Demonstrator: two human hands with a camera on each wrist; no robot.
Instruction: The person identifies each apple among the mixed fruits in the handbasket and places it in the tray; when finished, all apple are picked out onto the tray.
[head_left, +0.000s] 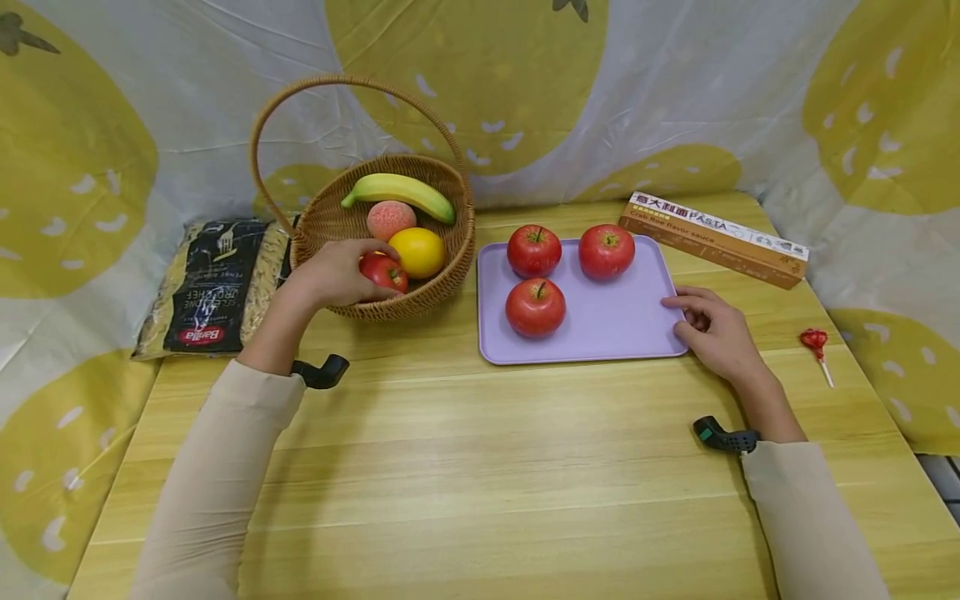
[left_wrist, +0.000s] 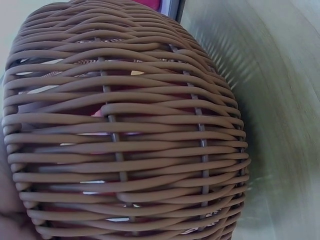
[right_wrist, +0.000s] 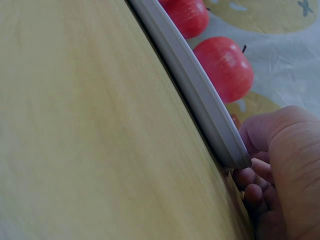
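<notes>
In the head view my left hand [head_left: 341, 271] reaches over the near left rim of a wicker basket [head_left: 397, 310]. Its fingers and thumb hold a red apple [head_left: 384, 272] inside, beside a lemon [head_left: 417, 253], a fuzzy pink peach [head_left: 391, 221] and a banana [head_left: 401, 193]. The basket's woven side [left_wrist: 140, 130] fills most of the left wrist view and hides the held apple's shape. My right hand [head_left: 716, 333] pinches the right edge of a lilac tray [head_left: 615, 329]. Three red apples, including the nearest apple [head_left: 536, 308], sit on the tray.
A bag of penne pasta [head_left: 213, 287] lies left of the basket. Behind the tray's right end is a long pasta box [head_left: 712, 237]. A red lollipop [head_left: 813, 339] lies near the right edge of the wooden table [head_left: 510, 475]. A patterned cloth [head_left: 675, 83] hangs behind.
</notes>
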